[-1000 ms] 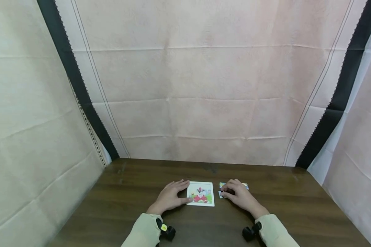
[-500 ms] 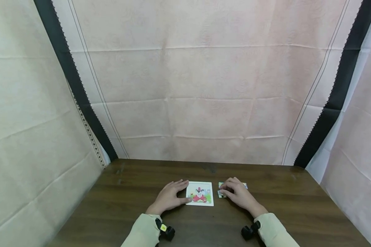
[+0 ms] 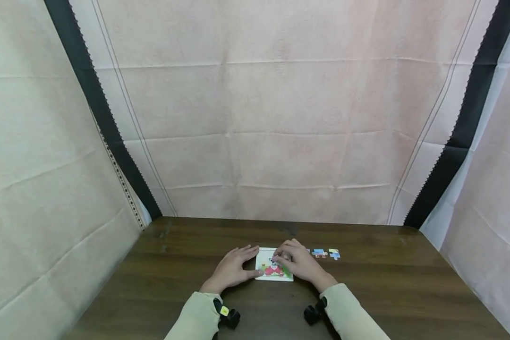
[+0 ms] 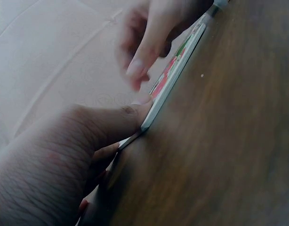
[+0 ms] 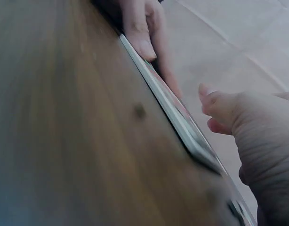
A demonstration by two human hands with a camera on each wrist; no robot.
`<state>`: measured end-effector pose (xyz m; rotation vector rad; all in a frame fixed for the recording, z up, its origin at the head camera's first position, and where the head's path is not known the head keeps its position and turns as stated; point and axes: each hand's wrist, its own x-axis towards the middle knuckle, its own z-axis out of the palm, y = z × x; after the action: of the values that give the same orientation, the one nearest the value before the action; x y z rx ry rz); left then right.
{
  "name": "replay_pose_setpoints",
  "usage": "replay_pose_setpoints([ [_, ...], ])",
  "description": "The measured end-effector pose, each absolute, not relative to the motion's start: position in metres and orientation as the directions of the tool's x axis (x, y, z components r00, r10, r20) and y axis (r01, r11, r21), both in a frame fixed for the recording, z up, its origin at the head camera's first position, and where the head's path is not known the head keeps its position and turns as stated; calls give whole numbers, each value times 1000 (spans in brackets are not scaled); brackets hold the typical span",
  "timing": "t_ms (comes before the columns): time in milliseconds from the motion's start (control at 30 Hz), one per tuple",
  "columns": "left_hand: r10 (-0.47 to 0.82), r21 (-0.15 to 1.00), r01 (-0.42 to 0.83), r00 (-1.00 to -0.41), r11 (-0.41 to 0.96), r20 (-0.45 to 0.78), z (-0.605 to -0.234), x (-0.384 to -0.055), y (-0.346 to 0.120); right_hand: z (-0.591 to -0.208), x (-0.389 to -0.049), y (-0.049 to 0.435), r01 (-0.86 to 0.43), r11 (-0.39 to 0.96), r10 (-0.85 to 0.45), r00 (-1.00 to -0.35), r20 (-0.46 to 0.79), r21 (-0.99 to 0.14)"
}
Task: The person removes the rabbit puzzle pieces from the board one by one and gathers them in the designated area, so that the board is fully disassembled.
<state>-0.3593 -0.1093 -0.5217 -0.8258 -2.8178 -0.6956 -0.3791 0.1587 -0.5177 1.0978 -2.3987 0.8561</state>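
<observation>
A white-framed jigsaw puzzle board (image 3: 275, 279) with a red-and-white cartoon animal lies flat on the table. My left hand (image 3: 231, 270) rests at its left side, fingers stretched along the edge and thumb on the near left corner. Over the board's upper right part hovers my right hand (image 3: 301, 260), thumb and fingertips pinched together on a small puzzle piece that the fingers almost wholly hide. Both wrist views show the right fingertips slightly above the board. Behind the right hand lie more puzzle pieces, one (image 3: 319, 253) blue and pink, another (image 3: 334, 254) yellow and blue.
The brown wooden table (image 3: 391, 283) is backed by a pale cloth wall (image 3: 280, 118) with cloth on both sides. Another puzzle piece (image 3: 308, 250) peeks out from behind the right hand. A dark wrist device (image 3: 314, 313) sits at the right cuff.
My right hand has moved left from the loose pieces to above the board. The nearest loose piece is gone from its spot on the table. The left hand stays put.
</observation>
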Motion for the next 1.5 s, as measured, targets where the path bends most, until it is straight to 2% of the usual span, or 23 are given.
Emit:
replay_pose_setpoints([
  [133, 490, 395, 545, -838, 740, 239, -522, -359, -108, -520, -384, 146, -768, 522, -561, -638, 528, -372],
  [600, 484, 393, 542, -840, 743, 244, -523, -359, -109, -518, -385, 146, -657, 622, -508, -753, 419, -426],
  [1067, 478, 398, 535, -845, 745, 240, -519, -360, -108, -518, -387, 146, -613, 631, -487, -790, 373, -475],
  [1300, 474, 410, 524, -851, 746, 226, -519, -360, -108, -517, -387, 146, -611, 610, -506, -791, 345, -505],
  [1500, 477, 409, 529, -848, 743, 232, -519, -360, -109, -517, -386, 147, -674, 577, -551, -738, 389, -461],
])
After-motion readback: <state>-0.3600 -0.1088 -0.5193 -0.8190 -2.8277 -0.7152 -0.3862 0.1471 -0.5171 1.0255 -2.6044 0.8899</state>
